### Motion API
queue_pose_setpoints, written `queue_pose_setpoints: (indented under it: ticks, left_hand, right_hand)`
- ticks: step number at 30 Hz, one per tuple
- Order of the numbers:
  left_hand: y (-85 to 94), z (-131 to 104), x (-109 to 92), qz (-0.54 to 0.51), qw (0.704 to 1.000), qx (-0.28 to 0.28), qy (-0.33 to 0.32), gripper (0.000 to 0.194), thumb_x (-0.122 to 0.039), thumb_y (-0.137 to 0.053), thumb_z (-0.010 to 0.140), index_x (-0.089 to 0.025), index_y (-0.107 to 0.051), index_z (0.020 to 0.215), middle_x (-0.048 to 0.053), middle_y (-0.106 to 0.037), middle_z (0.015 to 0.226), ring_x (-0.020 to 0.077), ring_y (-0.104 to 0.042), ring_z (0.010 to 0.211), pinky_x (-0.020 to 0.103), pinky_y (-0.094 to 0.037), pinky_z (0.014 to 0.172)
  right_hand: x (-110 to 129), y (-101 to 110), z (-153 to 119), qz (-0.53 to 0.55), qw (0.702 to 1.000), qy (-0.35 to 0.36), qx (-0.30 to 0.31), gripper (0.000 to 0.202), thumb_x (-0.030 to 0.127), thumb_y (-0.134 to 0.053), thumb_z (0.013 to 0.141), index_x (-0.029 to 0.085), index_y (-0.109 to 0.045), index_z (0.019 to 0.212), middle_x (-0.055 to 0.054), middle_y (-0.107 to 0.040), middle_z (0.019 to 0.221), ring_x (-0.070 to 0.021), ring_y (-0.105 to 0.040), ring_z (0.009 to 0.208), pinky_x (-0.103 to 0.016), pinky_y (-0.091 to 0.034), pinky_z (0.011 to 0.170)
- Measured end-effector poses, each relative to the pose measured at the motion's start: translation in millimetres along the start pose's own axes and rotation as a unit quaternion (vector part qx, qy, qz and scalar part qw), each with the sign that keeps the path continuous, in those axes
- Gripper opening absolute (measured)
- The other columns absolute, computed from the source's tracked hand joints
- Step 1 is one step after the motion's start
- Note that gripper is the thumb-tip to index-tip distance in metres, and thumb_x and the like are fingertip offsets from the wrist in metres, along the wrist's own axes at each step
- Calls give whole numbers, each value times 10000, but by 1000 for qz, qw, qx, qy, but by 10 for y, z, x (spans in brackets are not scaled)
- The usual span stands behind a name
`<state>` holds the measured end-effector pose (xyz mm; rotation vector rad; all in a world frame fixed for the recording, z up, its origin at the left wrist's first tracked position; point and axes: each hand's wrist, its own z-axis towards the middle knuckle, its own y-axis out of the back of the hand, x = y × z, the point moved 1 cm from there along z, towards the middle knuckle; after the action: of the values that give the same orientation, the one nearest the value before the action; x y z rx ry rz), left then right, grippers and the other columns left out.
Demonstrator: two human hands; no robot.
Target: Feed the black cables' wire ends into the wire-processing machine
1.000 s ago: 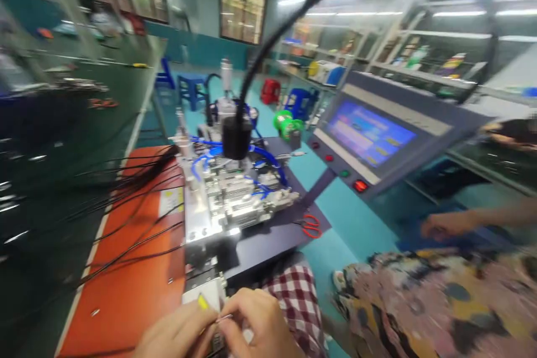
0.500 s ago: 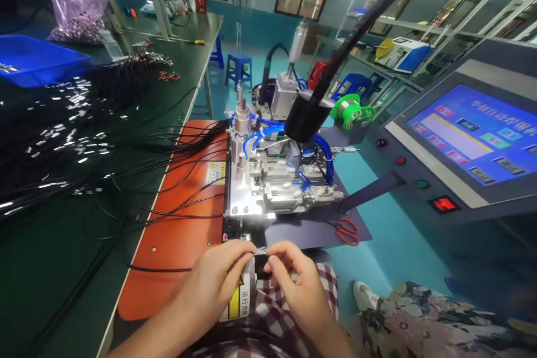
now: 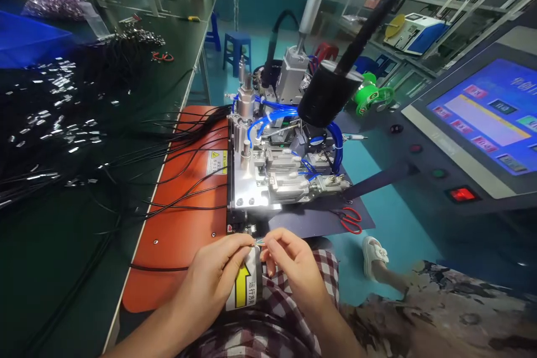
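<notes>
Head view, and from here fine wires are held up close to the near edge of the dark base. Left hand pinches them between thumb and forefinger; right hand does likewise from the other side, its remaining fingers curled. The wires' very ends are too small for me to make out. The left hand partly covers a white label with a yellow arrow. Smooth orange board, rounded at its near left corner, takes slick black cables over its left edge. Beyond, the machine is silvery blocks and blue tubes, partly hidden by a black cylinder. Red-handled scissors lie near the base's right edge, blades blurred. The screen is cut off at the right.
</notes>
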<state>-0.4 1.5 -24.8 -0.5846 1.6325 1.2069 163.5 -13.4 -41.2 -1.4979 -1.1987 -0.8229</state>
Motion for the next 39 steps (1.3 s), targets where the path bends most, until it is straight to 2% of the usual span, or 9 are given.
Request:
queue_pose_setpoints:
  ticks: [6, 12, 18, 23, 29, 34, 39]
  left_hand:
    - [13, -22, -12, -11, 1000, 12, 2, 210, -235, -421, 956, -297, -587, 1071, -66, -641, 872, 82, -590, 757, 177, -443, 689]
    - [1, -28, -12, -15, 1000, 14, 1, 174, -224, -419, 955, -277, -577, 1004, -62, -643, 878, 83, -588, 759, 177, -438, 691]
    - [-13, -33, -27, -25, 1000, 15, -3, 192, -222, -415, 959, -292, -578, 1032, -70, -644, 897, 80, -586, 780, 168, -436, 700]
    - [-5, -37, -34, -34, 999, 8, 11, 178, -236, -415, 960, -284, -581, 1006, -71, -623, 819, 76, -565, 706, 163, -427, 648]
    - [9, -34, -56, -38, 999, 14, 1, 170, -229, -419, 956, -271, -579, 998, -54, -638, 861, 92, -588, 759, 171, -442, 691]
    - [2, -39, -50, -30, 999, 14, -2, 180, -228, -421, 953, -273, -579, 1025, -46, -645, 888, 100, -601, 793, 174, -455, 712]
    - [-8, -46, -33, -18, 1000, 10, 1, 160, -240, -431, 945, -249, -590, 962, -24, -645, 889, 121, -604, 805, 194, -467, 714]
  right_hand:
    - [-21, -13, 14, 25, 1000, -5, 4, 239, 388, -689, 807, 165, -612, 765, 21, -597, 627, -70, -461, 481, -177, -354, 477]
    - [-49, -4, 9, 44, 999, -1, 7, 225, 379, -688, 810, 166, -623, 772, 24, -596, 628, -67, -462, 490, -169, -362, 488]
    - [-75, 10, 25, 31, 999, -6, 4, 189, 335, -714, 788, 170, -623, 782, 25, -592, 626, -66, -459, 483, -162, -343, 465]
    - [-82, -1, 13, 28, 1000, -1, 10, 204, 346, -717, 787, 172, -611, 780, 25, -583, 620, -66, -449, 481, -163, -341, 462]
    - [-72, -12, 13, 74, 997, -9, 37, 232, 389, -691, 812, 170, -617, 788, 13, -586, 623, -79, -454, 500, -172, -356, 473]
    - [-66, -10, 40, 67, 997, 4, 29, 204, 353, -681, 829, 166, -619, 775, 26, -574, 604, -67, -453, 482, -164, -349, 473]
    - [-71, -12, 22, 59, 998, 6, 22, 201, 346, -711, 794, 170, -618, 771, 30, -567, 591, -75, -448, 474, -172, -350, 459]
